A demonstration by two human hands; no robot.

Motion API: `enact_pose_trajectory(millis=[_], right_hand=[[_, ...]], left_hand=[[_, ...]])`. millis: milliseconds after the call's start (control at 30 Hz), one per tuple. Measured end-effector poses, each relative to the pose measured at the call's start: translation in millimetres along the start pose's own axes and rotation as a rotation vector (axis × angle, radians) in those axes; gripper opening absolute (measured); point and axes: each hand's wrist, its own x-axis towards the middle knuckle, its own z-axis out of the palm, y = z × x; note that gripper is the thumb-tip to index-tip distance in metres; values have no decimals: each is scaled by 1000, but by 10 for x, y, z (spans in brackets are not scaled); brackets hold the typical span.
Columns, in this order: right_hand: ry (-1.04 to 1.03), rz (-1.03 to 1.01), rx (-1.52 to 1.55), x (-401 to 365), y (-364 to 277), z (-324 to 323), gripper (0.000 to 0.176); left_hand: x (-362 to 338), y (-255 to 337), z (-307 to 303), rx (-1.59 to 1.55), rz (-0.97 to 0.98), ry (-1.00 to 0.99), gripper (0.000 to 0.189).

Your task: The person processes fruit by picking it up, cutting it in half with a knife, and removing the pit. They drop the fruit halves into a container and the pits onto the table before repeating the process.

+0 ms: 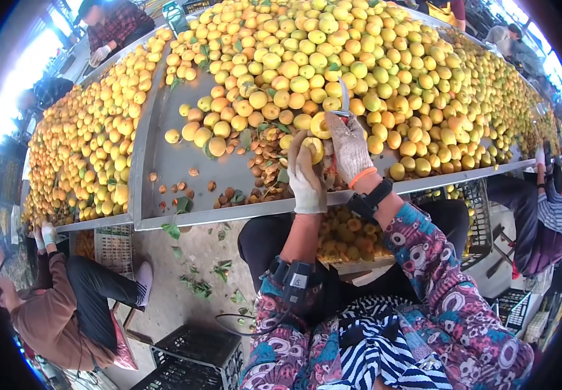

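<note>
My left hand (306, 179), in a pale work glove, has its fingers closed around a cut apricot half (315, 151). Another apricot half (320, 125) sits between my left fingertips and my right thumb; its cut face shows. My right hand (348, 148), gloved too, is closed on a cutting tool with a curved metal blade (344, 95), which looks like pruning shears. The blade points up and away from me, and the grip is mostly hidden in my palm. Both hands meet above the near part of the metal table, just in front of the apricot heap (307, 58).
Apricot pits (193, 172) and leaves lie on the metal table (183, 104). A raised edge (141, 149) divides it from another apricot heap (99, 143) at left. Below stands a crate of apricots (352, 237). Black crates (196, 354) rest on the floor. Co-workers (60, 305) sit around.
</note>
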Motion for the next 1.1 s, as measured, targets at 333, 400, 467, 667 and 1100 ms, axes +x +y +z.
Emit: enact_pose_trajectory(millis=[333, 400, 467, 667, 1100], right_hand=[[26, -112, -73, -73, -336, -238, 19], [39, -141, -108, -15, -323, -312, 20], [42, -108, -147, -44, -366, -360, 20], [-89, -1, -270, -415, -497, -523, 23], [-190, 155, -181, -591, -476, -537, 26]], left_hand=[[61, 158, -47, -555, -257, -11, 36], [76, 193, -57, -503, -260, -27, 38], [84, 202, -86, -487, -296, -34, 39], [117, 135, -139, -546, -261, -83, 32], [57, 314, -184, -334, -6, -365, 15]])
